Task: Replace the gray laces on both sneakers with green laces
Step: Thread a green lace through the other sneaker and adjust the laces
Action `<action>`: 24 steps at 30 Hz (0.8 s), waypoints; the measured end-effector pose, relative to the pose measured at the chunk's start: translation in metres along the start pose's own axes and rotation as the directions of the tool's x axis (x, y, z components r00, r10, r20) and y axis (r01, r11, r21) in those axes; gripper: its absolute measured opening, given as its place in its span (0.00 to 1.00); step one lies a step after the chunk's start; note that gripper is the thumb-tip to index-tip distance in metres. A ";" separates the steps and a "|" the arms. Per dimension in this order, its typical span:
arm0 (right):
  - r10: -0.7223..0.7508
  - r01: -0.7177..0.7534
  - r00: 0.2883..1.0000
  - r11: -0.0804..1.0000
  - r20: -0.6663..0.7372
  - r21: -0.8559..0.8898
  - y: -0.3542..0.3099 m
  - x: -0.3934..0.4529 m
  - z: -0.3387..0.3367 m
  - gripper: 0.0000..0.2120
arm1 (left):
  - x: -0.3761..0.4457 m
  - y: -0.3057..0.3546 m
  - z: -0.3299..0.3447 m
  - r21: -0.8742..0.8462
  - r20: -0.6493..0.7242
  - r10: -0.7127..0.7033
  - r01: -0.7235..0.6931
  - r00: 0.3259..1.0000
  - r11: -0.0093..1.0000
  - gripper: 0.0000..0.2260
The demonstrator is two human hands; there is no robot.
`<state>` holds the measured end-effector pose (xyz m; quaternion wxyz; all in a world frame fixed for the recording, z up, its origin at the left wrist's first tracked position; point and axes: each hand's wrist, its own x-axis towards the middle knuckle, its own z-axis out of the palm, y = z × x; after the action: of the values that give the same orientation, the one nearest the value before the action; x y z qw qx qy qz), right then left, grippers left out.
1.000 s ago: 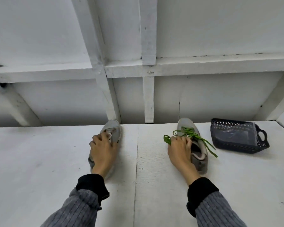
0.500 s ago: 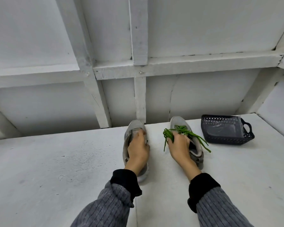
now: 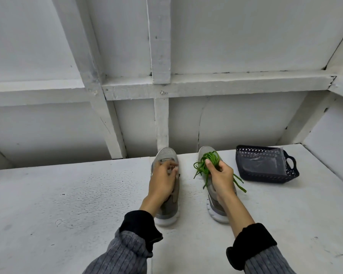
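My left hand (image 3: 162,179) lies on top of the left sneaker (image 3: 167,186), and its fingers are curled over the tongue and lace area; I cannot tell if they really pinch a gray lace there. This sneaker stands on the white desk (image 3: 67,204) with its toe pointing away from me, toward the white wall (image 3: 246,36).

My right hand (image 3: 221,177) holds a bundle of green laces (image 3: 207,163), with the fingers closed around it. The bundle is above the front part of the right sneaker (image 3: 214,202), and some loose ends hang down on both sides of the hand, one end reaching the desk to the right of the shoe. The right sneaker stands beside the left one, a little apart, also with the toe away from me.

To the right of the right sneaker, near the back edge of the desk, there is a dark plastic basket (image 3: 265,176) with a handle, and inside it I see a transparent plastic bag (image 3: 260,164). Both my arms wear gray ribbed sleeves (image 3: 125,252) with black cuffs.
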<state>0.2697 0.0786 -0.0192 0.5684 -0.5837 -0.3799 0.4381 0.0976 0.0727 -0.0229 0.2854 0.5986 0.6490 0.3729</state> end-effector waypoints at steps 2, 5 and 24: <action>0.004 -0.005 0.999 0.999 0.037 0.039 -0.003 0.002 -0.001 0.14 | 0.002 0.003 -0.006 -0.046 -0.023 0.059 -0.060 0.998 0.997 0.04; 0.030 -0.044 0.993 0.993 0.118 0.114 -0.010 0.000 0.005 0.06 | 0.005 0.007 -0.011 -0.158 -0.001 0.130 -0.129 0.991 0.979 0.06; -0.084 0.135 0.875 0.988 0.477 -0.072 -0.007 -0.007 0.025 0.06 | 0.031 -0.009 -0.029 -0.357 0.321 0.274 -0.152 0.906 0.922 0.13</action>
<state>0.2445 0.0811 -0.0108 0.4517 -0.4655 -0.5613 0.5140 0.0651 0.0995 -0.0122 0.4522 0.6705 0.4441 0.3857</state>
